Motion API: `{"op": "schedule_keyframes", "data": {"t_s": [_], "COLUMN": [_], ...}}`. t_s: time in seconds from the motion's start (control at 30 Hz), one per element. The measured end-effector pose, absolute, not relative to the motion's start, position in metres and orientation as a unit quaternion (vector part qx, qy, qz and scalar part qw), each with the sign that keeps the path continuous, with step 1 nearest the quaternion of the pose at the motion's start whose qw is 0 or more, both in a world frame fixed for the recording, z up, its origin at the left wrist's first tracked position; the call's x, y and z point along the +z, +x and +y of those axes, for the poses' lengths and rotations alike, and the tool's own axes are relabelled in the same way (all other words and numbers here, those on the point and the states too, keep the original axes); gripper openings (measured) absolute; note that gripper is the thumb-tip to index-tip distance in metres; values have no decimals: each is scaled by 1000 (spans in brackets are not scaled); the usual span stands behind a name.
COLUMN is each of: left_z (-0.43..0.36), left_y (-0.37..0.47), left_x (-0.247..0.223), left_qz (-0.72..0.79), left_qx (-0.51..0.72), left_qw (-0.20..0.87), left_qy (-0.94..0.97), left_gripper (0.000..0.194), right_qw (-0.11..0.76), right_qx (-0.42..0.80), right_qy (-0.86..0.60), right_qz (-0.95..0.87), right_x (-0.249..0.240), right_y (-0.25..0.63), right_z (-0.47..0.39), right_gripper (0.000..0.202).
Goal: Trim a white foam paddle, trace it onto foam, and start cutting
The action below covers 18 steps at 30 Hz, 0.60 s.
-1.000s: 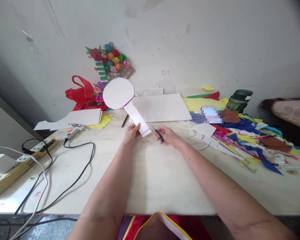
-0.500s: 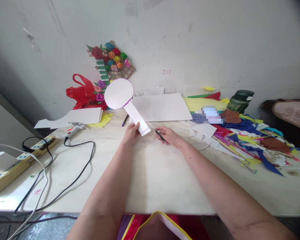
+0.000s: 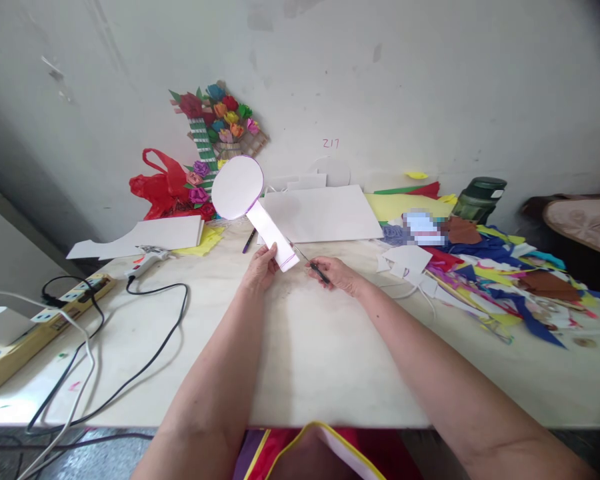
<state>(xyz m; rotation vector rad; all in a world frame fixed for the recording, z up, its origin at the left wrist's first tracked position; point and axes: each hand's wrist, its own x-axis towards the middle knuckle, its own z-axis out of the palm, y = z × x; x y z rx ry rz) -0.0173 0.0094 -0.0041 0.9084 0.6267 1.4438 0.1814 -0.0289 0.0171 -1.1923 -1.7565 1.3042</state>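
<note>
For a clean edge, it is judged best that the cutout [image 3: 263,223] be held steady and the scissors [image 3: 320,272] be fed in small bites. Well in from the near edge of the desk [image 3: 350,373], the dark handle is wrapped by the curled fingers of the right hand [image 3: 331,272]; whether paper is touched by the blade cannot be told. The stem is pinched, fingers nearly closed, by the left hand [image 3: 263,268]. The cutout is held aslant, its disc toward the far edge, with a white board [image 3: 325,213] beyond.

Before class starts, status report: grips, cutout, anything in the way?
Left grip: white cutout. Right grip: black-handled cutting tool at cutout's edge, contact unclear. Nearby: pen, beyond left grip.
</note>
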Motion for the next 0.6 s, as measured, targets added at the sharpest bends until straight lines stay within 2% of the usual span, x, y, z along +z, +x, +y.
{"op": "schedule_keyframes", "data": {"t_s": [0.6], "left_z": [13], "left_y": [-17], "left_x": [-6], "left_qz": [269], "left_qx": [637], "left_qw": [618], "left_qy": [374], "left_gripper": [26], "right_qw": [306], "right_qx": [503], "right_qy": [-437], "right_qz": [-680], "right_x": [14], "right_y": [180], "right_z": [-28], "right_gripper": [35]}}
